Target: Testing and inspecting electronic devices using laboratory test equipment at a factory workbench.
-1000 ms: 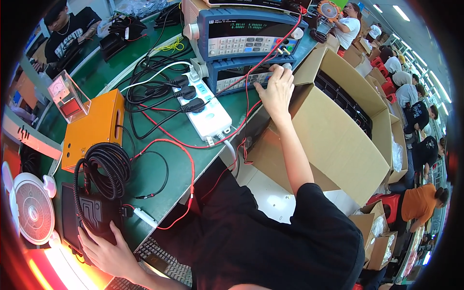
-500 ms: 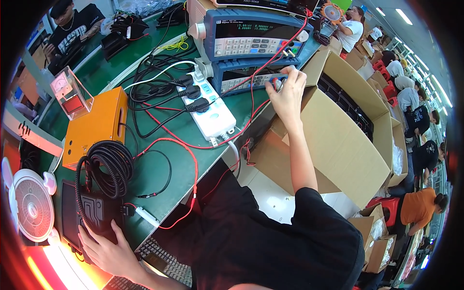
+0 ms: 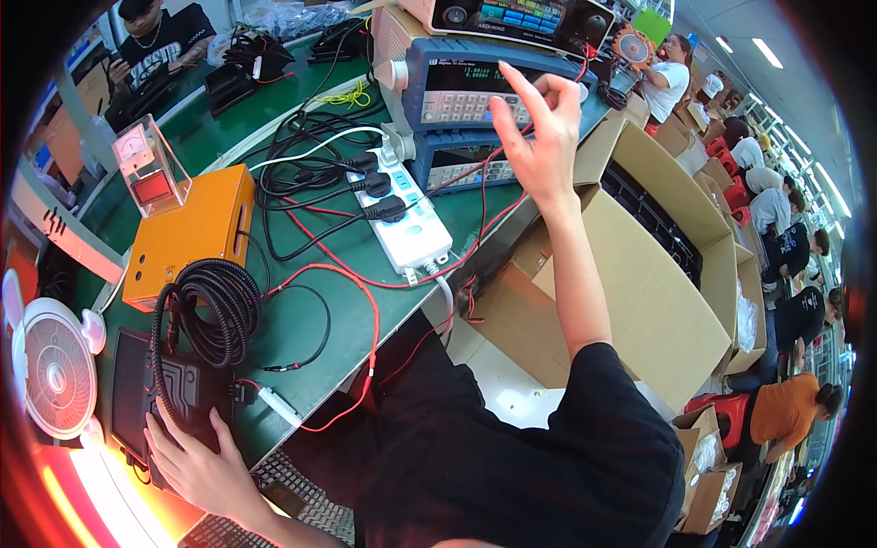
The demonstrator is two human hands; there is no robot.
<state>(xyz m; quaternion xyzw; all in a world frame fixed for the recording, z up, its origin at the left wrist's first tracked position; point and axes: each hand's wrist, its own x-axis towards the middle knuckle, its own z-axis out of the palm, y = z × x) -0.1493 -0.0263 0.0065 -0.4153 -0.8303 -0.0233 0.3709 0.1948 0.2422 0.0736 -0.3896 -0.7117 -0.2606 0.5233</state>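
Note:
My left hand [image 3: 203, 464] lies with its fingers spread on a black ribbed device [image 3: 187, 388] at the near left of the bench. A coil of black corrugated cable [image 3: 219, 310] rests against that device. Over at the upper right, my right hand [image 3: 544, 137] is raised with thumb and forefinger apart and nothing visible between them. It is in front of a blue-framed bench meter [image 3: 457, 84] with a lit display and keypad, covering part of its right side. A second blue-framed meter [image 3: 452, 169] sits beneath, with red leads [image 3: 498, 219] passing in front.
A white power strip [image 3: 411, 233] with black plugs lies mid-bench beside tangled black cables. An orange box [image 3: 196, 233] carries a clear-cased gauge [image 3: 151, 169]. Right of the bench stands an open carton [image 3: 639, 283]. A fan [image 3: 57, 365] is at far left; other people work beyond.
My right hand has risen from the lower meter's right side to in front of the upper meter, and its fingers have spread. My left hand stays on the black device. The view has shifted slightly.

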